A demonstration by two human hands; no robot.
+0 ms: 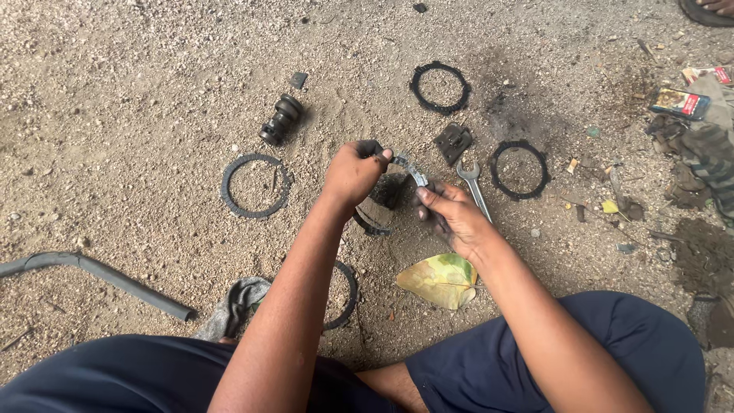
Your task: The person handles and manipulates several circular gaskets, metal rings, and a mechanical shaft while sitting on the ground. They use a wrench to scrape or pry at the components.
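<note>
- The left hand (pixel 353 172) is closed, its fingertips pinching the upper end of a thin, toothed ring plate (pixel 409 170); the right hand (pixel 451 214) grips the same part lower down, thumb on top and fingers curled under it.
- The held ring plate sits between the two hands, just above the gravel ground (pixel 153 99), near the middle of the view; the visible arc runs from the left fingertips down and right toward the right thumb. Both hands are on it, so neither is nearer.
- Directly under the hands lies another dark ring (pixel 371 226), partly hidden by the left wrist; whether it touches the held piece I cannot tell.
- Similar flat black rings with notched outer edges lie around: one to the left (pixel 256 186), one toward the top edge (pixel 440 87), one to the right (pixel 519 170), and one near the knees, half covered by the left forearm (pixel 348 294).
- A bright steel open-ended spanner (pixel 474 186) lies just beside the right hand, its long axis running away from the person, jaw end farthest.
- A small dark metal bracket (pixel 453 141) rests just beyond the spanner head.
- A black ribbed cylindrical part (pixel 281 119) lies tilted at upper left.
- A dry yellow-green leaf (pixel 440 279), a grey rag (pixel 233 306) and a black hose (pixel 99 275) lie near the person's legs.
</note>
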